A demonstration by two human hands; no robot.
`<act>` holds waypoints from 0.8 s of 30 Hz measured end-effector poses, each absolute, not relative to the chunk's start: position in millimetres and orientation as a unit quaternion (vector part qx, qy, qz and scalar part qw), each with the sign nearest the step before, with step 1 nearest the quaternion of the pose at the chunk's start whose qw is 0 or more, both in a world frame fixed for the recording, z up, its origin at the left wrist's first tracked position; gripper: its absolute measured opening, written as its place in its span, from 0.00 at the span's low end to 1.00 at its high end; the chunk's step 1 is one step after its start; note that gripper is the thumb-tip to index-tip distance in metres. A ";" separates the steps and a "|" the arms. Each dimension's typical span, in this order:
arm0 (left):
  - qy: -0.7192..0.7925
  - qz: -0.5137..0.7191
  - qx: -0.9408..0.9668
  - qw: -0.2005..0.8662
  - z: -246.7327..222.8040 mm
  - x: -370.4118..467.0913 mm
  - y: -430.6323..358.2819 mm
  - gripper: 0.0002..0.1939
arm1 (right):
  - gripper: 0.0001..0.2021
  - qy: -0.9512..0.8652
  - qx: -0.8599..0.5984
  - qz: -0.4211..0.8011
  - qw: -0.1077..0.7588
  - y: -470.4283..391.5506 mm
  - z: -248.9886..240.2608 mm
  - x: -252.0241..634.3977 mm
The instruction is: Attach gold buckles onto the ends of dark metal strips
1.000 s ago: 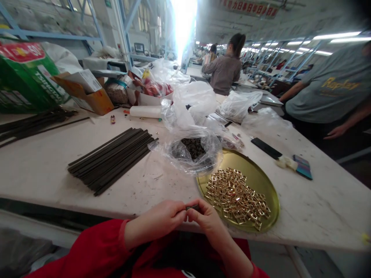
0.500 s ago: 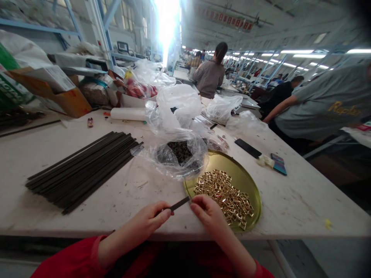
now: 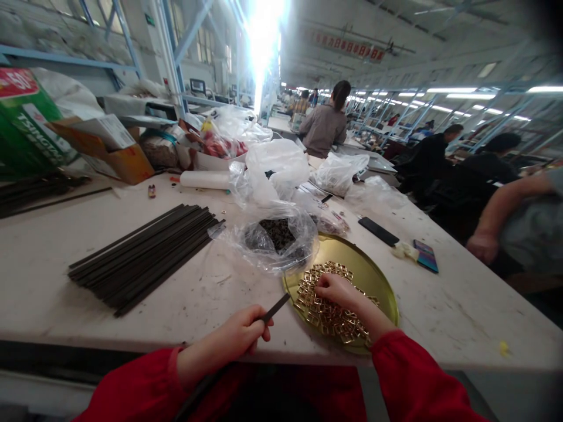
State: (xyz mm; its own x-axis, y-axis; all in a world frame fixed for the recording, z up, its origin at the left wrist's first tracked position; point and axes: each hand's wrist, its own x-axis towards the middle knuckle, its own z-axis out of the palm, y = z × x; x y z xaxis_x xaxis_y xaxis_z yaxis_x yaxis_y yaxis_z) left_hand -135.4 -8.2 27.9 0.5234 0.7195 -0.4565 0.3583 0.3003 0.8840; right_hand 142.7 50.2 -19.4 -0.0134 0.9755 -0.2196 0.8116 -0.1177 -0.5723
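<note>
A dark strip (image 3: pixel 276 307) is pinched in my left hand (image 3: pixel 244 333) near the table's front edge, its free end pointing up and right toward the tray's rim. My right hand (image 3: pixel 336 291) reaches into the round gold tray (image 3: pixel 373 272), fingers closed together on the pile of small gold metal buckles (image 3: pixel 323 316); whatever is between the fingertips is too small to make out. Behind the tray's left side sits an open clear plastic bag (image 3: pixel 303 234) with small dark pieces (image 3: pixel 278 233) inside. A bundle of long dark strips (image 3: pixel 147 255) lies on the left.
A black flat object (image 3: pixel 378 231) and a phone (image 3: pixel 426 256) lie right of the tray. Farther back are a white roll (image 3: pixel 204 180), plastic bags (image 3: pixel 336 173) and an orange box (image 3: pixel 132 164). Another person's hand (image 3: pixel 484 245) is beyond the table's right edge.
My right hand has moved from beside the strip's tip onto the buckle pile. My left hand still holds the strip. The person in grey at the right has shifted mostly out of view.
</note>
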 end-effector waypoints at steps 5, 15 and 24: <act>0.478 0.169 0.587 0.631 39.4 -130.5 -6.4 0.09 | 0.12 -0.597 -0.672 0.368 0.237 33.8 0.6 134.2; 0.448 0.228 0.582 0.639 36.4 -119.5 10.1 0.09 | 0.15 -0.384 -0.494 0.666 0.405 -12.3 15.3 46.2; 0.466 0.266 0.522 0.663 24.4 -124.5 9.9 0.08 | 0.10 -0.403 -0.478 0.663 0.412 -23.3 -1.1 30.3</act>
State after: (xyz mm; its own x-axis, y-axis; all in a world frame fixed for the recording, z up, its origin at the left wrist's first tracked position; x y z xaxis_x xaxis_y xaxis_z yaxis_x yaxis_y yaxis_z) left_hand -124.5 9.9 24.4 0.4243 0.8389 -0.3408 0.1337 0.3142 0.9399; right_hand 30.3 -23.3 -1.1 -0.2029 0.9317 -0.3011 -0.1610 -0.3351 -0.9283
